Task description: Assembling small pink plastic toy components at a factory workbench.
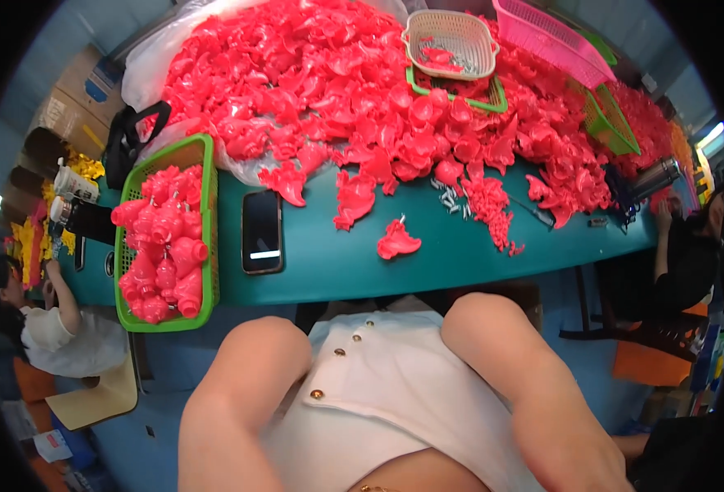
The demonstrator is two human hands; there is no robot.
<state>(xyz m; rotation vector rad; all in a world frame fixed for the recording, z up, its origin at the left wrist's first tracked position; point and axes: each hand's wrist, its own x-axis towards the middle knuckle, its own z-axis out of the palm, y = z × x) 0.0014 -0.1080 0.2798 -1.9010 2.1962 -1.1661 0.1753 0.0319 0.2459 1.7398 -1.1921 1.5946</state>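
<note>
Both my forearms rise bent toward the lower edge, elbows forward: the left forearm (227,410) and the right forearm (542,394). Neither hand shows; both are beyond the picture. In front of me, on the green table (329,266), lies a single red plastic shell piece (398,239). Left of it is a dark phone (262,233), flat near the table's front edge. A green basket (211,246) at the left holds red rounded plastic parts (165,238). Small metal pins (448,197) and little red pieces (491,209) lie right of centre.
A big heap of red shell pieces (296,66) covers the table's far side, partly on clear plastic. On it stand a cream basket (452,41) and a pink basket (550,41). A thin tool (542,217) lies right. People sit at the left (75,336) and right (686,262).
</note>
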